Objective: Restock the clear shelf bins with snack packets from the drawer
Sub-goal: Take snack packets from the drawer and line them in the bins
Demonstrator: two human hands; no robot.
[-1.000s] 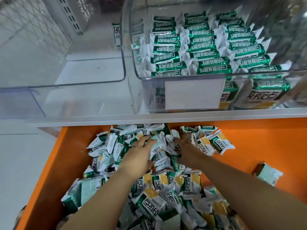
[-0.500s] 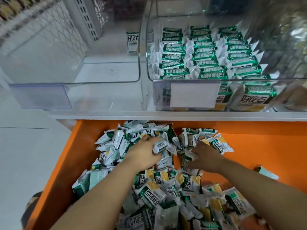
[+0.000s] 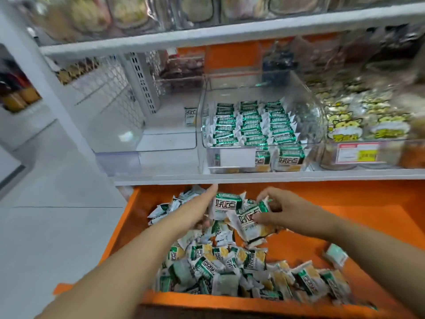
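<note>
A white metal shelf unit [image 3: 276, 176] fills the upper view. Below it, a wide orange drawer [image 3: 358, 203] stands pulled out toward the viewer.

On the lowest shelf, two clear plastic bins sit side by side. The left clear bin [image 3: 161, 143] is nearly bare, with one lone packet [image 3: 190, 115] upright at its back. The middle clear bin [image 3: 204, 127] holds green-and-white packets in three neat rows that run front to back, each packet lying crosswise.

In the drawer lies a loose heap of green, white and yellow foil snack packets [image 3: 230, 268], jumbled at all angles. One stray packet [image 3: 335, 254] lies apart on the right.

Both hands hold a small bundle of the same packets [image 3: 239, 212] between them, above the back of the heap and just under the shelf edge. The left hand [image 3: 201, 209] presses against the bundle's left side with its thumb pointing up. Its fingers tuck underneath and are mostly hidden. The right hand [image 3: 281, 211] curls its fingers over the top and front, grasping the packets.

The held packets stand roughly on end and are tilted, not crosswise like the stocked rows. The middle bin lies straight up and ahead of the bundle. The near-empty bin lies up and to the left, nearer the left hand. The likely next step is raising the bundle over a bin's front wall.
</note>
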